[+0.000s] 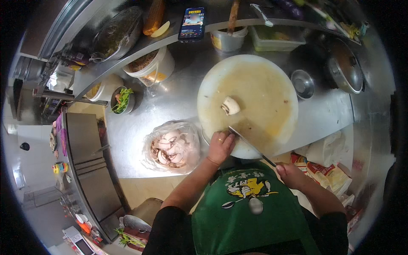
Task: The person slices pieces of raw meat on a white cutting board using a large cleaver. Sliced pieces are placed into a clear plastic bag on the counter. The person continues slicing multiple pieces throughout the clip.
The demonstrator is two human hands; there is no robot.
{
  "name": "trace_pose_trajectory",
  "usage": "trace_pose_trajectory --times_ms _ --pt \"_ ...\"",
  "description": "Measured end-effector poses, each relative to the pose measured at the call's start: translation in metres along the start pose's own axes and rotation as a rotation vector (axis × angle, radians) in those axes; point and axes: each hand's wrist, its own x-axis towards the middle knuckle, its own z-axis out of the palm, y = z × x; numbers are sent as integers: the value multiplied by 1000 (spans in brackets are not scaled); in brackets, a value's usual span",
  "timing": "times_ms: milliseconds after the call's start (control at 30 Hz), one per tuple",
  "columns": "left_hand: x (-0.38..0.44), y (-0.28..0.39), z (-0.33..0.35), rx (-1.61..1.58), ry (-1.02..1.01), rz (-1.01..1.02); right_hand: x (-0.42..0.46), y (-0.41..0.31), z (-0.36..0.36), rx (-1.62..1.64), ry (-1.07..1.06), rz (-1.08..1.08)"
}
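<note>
A round white cutting board (251, 79), stained yellowish brown, lies on the steel counter. One pale mushroom piece (230, 106) with dark gills rests left of its middle. My right hand (288, 173) grips a knife (248, 142) by its dark handle at the board's near edge; the blade points up and left. My left hand (221, 145) is at the board's lower left edge, its fingers bent close to the blade's tip. Whether the left fingers hold anything is hidden. Left of that hand stands an open clear plastic bag (172, 148) full of sliced mushrooms.
White buckets (165, 63) and a steel bowl of greens (121, 100) stand at the left. A small steel bowl (302, 84) is right of the board, a larger one (344, 70) beyond. The raised shelf's edge (220, 25) carries a phone (192, 25).
</note>
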Motion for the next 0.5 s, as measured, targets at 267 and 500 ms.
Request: trace_pose_trajectory --times_ms 267,500 --pt "-11 -5 6 15 1 13 -31 -4 -1 -42 94 26" --pt "-11 -6 5 -2 -1 12 -40 -18 -6 -27 24 5"
